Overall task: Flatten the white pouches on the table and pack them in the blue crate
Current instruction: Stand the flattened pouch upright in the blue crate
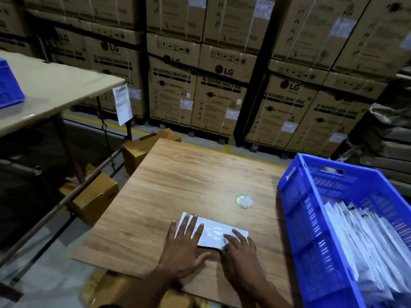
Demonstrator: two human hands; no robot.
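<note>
One white pouch (214, 233) lies flat on the wooden table (178, 185), near its front edge. My left hand (184, 243) presses on the pouch's left part with straight, spread fingers. My right hand (241, 252) presses on its right part, fingers straight too. The blue crate (311, 210) stands at the table's right side. Inside it, several white pouches (364, 245) stand packed on edge.
A small roll of tape with crumpled clear plastic (243, 200) sits on the table beyond the pouch. A beige table (57, 87) with another blue crate (9, 85) is at the left. Brown cartons (93, 196) lie on the floor. Stacked washing-machine boxes (218, 85) fill the background.
</note>
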